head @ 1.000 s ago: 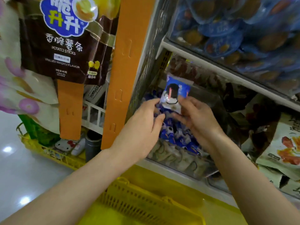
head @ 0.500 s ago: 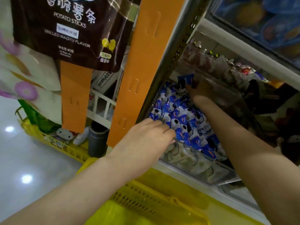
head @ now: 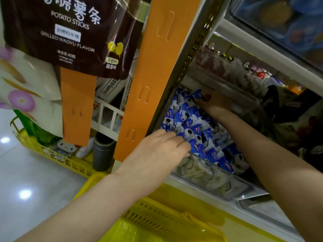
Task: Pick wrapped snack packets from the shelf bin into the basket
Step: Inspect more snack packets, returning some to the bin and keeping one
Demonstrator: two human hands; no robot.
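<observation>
A clear shelf bin (head: pixel 212 179) holds several blue-and-white wrapped snack packets (head: pixel 190 126). My left hand (head: pixel 160 151) reaches over the bin's front left corner, and its fingers lie on the front packets. My right hand (head: pixel 217 103) is deep at the back of the bin, under the shelf above. Its fingers pinch one blue packet (head: pixel 196 94) that sticks up from the pile. The yellow basket (head: pixel 157 222) sits below my arms at the bottom of the view, and its inside is mostly out of sight.
An orange hanging strip (head: pixel 157 75) and a metal shelf upright (head: pixel 190 55) stand just left of the bin. A brown potato-stick bag (head: pixel 70 32) hangs top left. Another yellow basket (head: pixel 52 157) with a grey cylinder (head: pixel 103 151) sits on the floor.
My right hand carried the blue packet from in front of the shelf to the back of the bin. My left hand let go of it and dropped onto the front packets.
</observation>
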